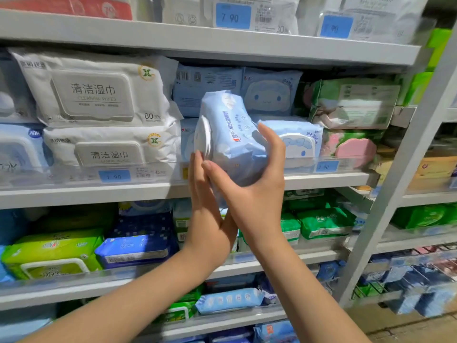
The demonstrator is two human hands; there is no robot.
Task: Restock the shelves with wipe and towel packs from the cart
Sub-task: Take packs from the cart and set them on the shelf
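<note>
Head view: blue pack (230, 134) tilted at frame centre, over shelf (99, 191) lip. Right hand (249, 191) grips it; left hand (205, 209), fingers (197, 167) straight, touches lid (204, 137). White packs (94, 90) upper left: "CLEANING WIPES", "80 PCS"; top tag (233, 17) "7 90".

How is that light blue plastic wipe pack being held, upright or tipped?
Tipped: the light blue plastic wipe pack leans sideways, white lid facing left, held between the left hand and right hand.
</note>
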